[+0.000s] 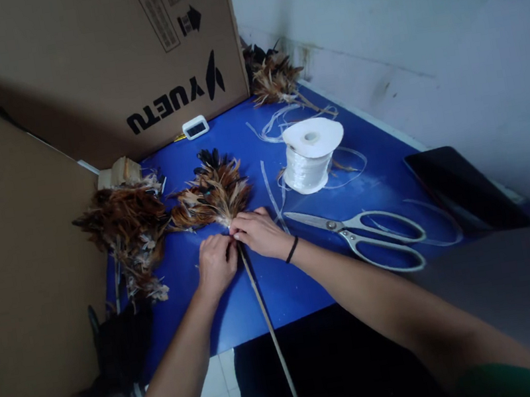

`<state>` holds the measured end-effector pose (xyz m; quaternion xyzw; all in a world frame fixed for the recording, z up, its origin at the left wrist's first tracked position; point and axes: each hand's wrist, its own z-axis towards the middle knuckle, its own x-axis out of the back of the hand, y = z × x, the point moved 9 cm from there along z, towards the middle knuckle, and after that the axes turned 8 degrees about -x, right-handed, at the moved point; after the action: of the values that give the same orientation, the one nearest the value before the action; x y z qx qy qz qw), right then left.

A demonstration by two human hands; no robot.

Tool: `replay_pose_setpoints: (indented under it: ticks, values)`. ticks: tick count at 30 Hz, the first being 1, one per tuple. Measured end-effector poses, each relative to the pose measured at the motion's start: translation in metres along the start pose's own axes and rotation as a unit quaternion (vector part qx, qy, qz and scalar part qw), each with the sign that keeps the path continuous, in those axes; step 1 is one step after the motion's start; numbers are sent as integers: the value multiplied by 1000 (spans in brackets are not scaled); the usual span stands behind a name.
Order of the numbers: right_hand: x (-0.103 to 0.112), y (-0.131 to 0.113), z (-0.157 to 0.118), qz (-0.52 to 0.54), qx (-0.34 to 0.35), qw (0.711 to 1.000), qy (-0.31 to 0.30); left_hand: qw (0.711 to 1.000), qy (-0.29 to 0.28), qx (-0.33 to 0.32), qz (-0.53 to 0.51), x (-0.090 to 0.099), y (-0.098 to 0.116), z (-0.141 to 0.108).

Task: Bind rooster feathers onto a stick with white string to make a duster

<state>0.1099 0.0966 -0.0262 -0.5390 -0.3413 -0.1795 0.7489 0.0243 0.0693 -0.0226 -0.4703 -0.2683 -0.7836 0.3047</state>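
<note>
A bunch of brown and black feathers (219, 189) lies on the blue table, its base at the top of a thin stick (264, 312) that runs down past the table's front edge. My right hand (258, 229) pinches the feather base where it meets the stick. Close beside it, my left hand (216, 260) has its fingers curled at the same joint; whatever they hold is too small to make out. A spool of clear ribbon (308, 161) stands beyond my right hand, and scissors (366, 233) lie partly open to its right.
Loose brown feathers (131, 226) and black feathers (123, 352) lie at the left. Large cardboard boxes (87, 59) border the left and back. A dark tablet (462, 187) lies at the right, a small white device (195, 127) at the back, another feather bunch (276, 79) by the wall.
</note>
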Motion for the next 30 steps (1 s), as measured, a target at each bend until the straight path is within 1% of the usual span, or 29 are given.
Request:
replay_pose_setpoints:
  ticks: [9,14,16,21,25,30]
  values:
    - [0,3,1,-13,-32,999,0,1000,4,-3,1,0,0,0]
    - [-1,-1,1,-20,-6,1000,-18,1000,7,-2,-2,1,0,0]
    - [-2,0,2,-20,-9,999,-27,1000,8,-4,-2,1,1,0]
    - [1,2,3,12,-26,1000,-7,1000,11,-7,6,1,1,1]
    - [1,2,2,7,-28,1000,-7,1000,13,-3,4,1,0,1]
    - [1,2,1,-8,-29,1000,2,999,19,1,-26,1,0,2]
